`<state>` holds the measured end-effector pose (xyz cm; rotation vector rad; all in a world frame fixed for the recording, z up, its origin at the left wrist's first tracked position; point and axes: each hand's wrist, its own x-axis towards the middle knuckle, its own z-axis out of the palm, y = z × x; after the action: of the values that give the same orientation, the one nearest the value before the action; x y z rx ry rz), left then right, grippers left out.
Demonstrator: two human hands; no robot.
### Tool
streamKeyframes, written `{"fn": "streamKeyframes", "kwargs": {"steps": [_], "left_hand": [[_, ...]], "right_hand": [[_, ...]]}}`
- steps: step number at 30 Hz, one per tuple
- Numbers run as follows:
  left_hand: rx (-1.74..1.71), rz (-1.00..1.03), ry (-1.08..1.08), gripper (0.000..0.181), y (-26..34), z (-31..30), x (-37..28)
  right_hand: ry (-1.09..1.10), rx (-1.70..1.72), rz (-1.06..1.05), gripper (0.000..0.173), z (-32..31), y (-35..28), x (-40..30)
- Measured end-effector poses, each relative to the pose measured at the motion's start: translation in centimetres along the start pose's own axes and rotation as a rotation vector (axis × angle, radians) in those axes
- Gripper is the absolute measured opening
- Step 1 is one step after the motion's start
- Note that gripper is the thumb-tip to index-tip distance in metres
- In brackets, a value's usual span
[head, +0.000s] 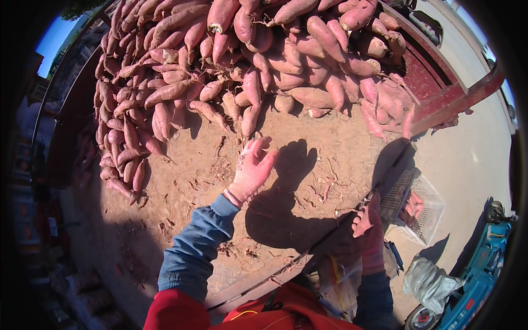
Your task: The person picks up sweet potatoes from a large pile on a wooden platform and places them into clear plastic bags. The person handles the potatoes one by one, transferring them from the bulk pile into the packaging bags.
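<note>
A large heap of pink-skinned sweet potatoes covers the far half of a dirt-covered truck bed. My left hand, in a pink glove with a blue sleeve, is just below the near edge of the heap, fingers spread and no sweet potato in them. One sweet potato lies just past its fingertips. At the lower right, my right hand, gloved and in shade, is over the bed's near edge with a small sweet potato at its fingers. Thin roots are scattered on the bed.
Beyond the near edge, a white plastic crate on the ground holds some sweet potatoes. A red metal side panel bounds the bed at right. A blue vehicle with a grey plastic bag stands at lower right.
</note>
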<state>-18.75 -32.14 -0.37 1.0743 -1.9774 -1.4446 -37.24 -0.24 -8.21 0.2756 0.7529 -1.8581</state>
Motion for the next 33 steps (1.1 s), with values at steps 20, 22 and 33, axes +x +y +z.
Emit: {"fn": "streamKeyframes", "kwargs": {"steps": [20, 22, 33], "left_hand": [[-1.416, -0.26, -0.317, 0.041, -1.9, 0.0, -3.5], [-1.491, -0.34, -0.262, 0.04, -1.1, 1.1, -6.0], [-0.666, -0.322, 0.185, 0.029, 2.1, 2.0, -11.7]], "right_hand": [[-0.065, -0.525, -0.275, 0.034, 6.1, 5.2, -0.8], [-0.252, -0.665, -0.368, 0.042, 9.5, 7.4, 0.2], [-0.191, -1.59, -0.609, 0.056, 15.0, 11.0, -3.0]]}}
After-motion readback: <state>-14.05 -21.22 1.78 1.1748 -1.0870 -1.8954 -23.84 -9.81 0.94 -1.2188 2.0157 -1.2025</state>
